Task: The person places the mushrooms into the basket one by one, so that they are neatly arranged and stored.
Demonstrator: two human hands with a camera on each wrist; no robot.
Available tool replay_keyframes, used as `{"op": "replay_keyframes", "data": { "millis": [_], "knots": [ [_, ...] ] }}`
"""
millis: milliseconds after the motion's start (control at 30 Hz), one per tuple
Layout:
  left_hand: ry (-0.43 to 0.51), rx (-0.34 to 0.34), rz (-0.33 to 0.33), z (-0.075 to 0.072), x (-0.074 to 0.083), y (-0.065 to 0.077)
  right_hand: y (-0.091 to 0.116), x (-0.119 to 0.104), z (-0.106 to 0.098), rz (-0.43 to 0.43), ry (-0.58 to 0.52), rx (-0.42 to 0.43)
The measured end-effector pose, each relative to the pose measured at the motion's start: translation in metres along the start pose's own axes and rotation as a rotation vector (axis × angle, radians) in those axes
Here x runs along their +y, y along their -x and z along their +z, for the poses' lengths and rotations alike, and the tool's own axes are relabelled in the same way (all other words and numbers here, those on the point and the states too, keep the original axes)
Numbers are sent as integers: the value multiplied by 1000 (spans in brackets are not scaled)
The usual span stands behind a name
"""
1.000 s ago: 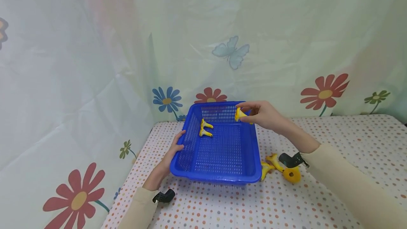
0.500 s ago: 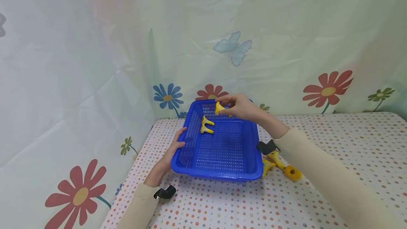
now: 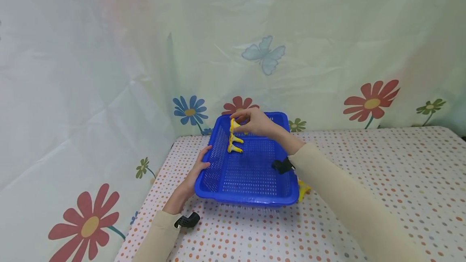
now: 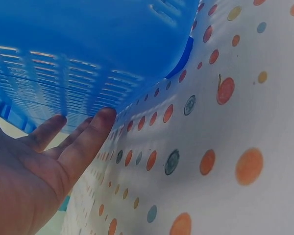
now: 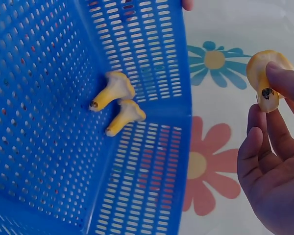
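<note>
Two yellow mushrooms [image 5: 112, 93] lie in the blue basket [image 3: 247, 202], side by side along its left wall, stems toward the middle. Your right hand [image 3: 253, 122] pinches a third mushroom [image 3: 232, 125] near the far left corner, a dark patch showing on its stem end. Your left hand [image 3: 198, 167] rests at the basket's left side, fingers stretched against the outer wall. Another mushroom [image 3: 303, 190] lies on the dotted surface [image 3: 367, 173], just beside the basket's right side, partly hidden.
</note>
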State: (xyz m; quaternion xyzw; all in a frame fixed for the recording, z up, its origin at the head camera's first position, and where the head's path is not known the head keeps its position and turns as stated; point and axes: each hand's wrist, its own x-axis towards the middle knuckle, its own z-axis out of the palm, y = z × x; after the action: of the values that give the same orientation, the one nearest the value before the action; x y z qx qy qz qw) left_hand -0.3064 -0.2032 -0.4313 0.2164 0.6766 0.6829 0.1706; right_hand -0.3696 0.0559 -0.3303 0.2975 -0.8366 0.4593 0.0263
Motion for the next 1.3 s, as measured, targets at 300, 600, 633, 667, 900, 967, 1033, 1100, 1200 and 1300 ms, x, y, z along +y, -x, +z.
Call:
{"op": "replay_keyframes", "data": {
  "millis": [300,600,633,667,900,967,1033,1100,1200,1300],
  "knots": [
    [2,0,0,1,1,-4,-18,16,16,87,23,-24],
    [6,0,-14,0,3,-4,-27,27,33,157,58,-70],
    [8,-3,-15,0,3,-4,-28,29,35,161,58,-72],
    [7,-7,-13,-1,4,-4,-29,30,36,171,56,-73],
    [35,-23,4,-4,7,-6,-34,43,49,233,63,-95],
    [34,-23,5,-5,7,-5,-34,46,54,248,69,-115],
    [39,-28,0,-5,6,-4,-33,47,58,258,78,-137],
    [46,-30,-2,-4,4,-3,-32,48,62,266,77,-153],
    [63,-28,-10,-3,2,-2,-31,49,66,270,58,-173],
    [74,-30,-19,-3,2,-2,-31,50,68,289,47,-191]
  ]
}}
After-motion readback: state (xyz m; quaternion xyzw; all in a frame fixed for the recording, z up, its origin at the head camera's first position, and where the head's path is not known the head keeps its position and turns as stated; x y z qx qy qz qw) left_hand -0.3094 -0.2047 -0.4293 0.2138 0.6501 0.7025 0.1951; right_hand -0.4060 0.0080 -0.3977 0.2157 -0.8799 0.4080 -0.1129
